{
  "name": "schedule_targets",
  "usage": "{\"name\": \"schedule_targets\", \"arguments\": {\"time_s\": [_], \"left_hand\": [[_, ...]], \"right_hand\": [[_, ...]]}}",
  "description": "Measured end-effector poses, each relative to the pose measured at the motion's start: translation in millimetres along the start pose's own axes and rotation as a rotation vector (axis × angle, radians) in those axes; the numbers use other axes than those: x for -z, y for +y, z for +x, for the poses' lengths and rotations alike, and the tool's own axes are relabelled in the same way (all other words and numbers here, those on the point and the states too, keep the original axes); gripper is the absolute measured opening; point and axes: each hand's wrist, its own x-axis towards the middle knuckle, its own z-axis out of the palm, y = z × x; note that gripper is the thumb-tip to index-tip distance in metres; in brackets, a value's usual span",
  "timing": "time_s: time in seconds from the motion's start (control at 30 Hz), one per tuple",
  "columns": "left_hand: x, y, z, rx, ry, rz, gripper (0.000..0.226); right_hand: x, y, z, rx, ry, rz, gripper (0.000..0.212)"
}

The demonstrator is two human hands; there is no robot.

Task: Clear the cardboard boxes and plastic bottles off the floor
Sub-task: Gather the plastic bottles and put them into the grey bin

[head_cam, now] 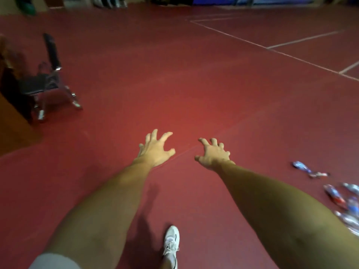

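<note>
Our left hand point(155, 147) & right hand point(212, 154) splay wide, empty, over red floor point(174, 84); plastic bottles point(334, 193) lie right of the right hand.

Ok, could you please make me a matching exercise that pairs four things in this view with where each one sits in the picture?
Things:
1. plastic bottles
2. black chair
3. white shoe
4. white floor lines

Places:
A. upper right
B. left side
C. lower right edge
D. bottom centre

Pairs: 1-C, 2-B, 3-D, 4-A.
</note>
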Motion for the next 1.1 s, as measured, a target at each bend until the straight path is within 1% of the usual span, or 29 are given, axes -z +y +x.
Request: {"name": "schedule_targets", "arguments": {"time_s": [0.23, 0.3, 0.4, 0.53, 0.73, 0.87, 1.0, 1.1], "left_hand": [[-57.4, 126.9, 163.7, -0.288, -0.163, 0.013, 0.065], [-68.6, 153.6, 187.7, -0.337, -0.183, 0.016, 0.064], [-94.2, 204.8, 221.5, -0.449, -0.265, 0.049, 0.064], [-130.5, 279.2, 264.5, -0.547, -0.333, 0.091, 0.064], [-198.0, 401.2, 311.1, -0.658, -0.413, 0.169, 0.065], [-239.0, 494.1, 343.9, -0.704, -0.436, 0.236, 0.066], [-265.3, 589.2, 369.5, -0.763, -0.435, 0.188, 0.066], [-281.7, 649.8, 386.0, -0.825, -0.450, 0.207, 0.066]], "right_hand": [[36.9, 131.8, 87.4, -0.297, 0.085, 0.065, 0.067], [42.6, 158.0, 99.5, -0.358, 0.076, 0.088, 0.069], [45.7, 205.0, 111.1, -0.492, 0.039, 0.142, 0.075], [54.7, 276.1, 124.7, -0.623, 0.021, 0.187, 0.076], [79.1, 399.7, 160.1, -0.732, 0.055, 0.249, 0.076], [109.3, 491.9, 186.1, -0.781, 0.093, 0.295, 0.076], [141.8, 575.5, 192.7, -0.853, 0.099, 0.285, 0.075], [163.6, 627.2, 200.0, -0.887, 0.097, 0.291, 0.076]]}}
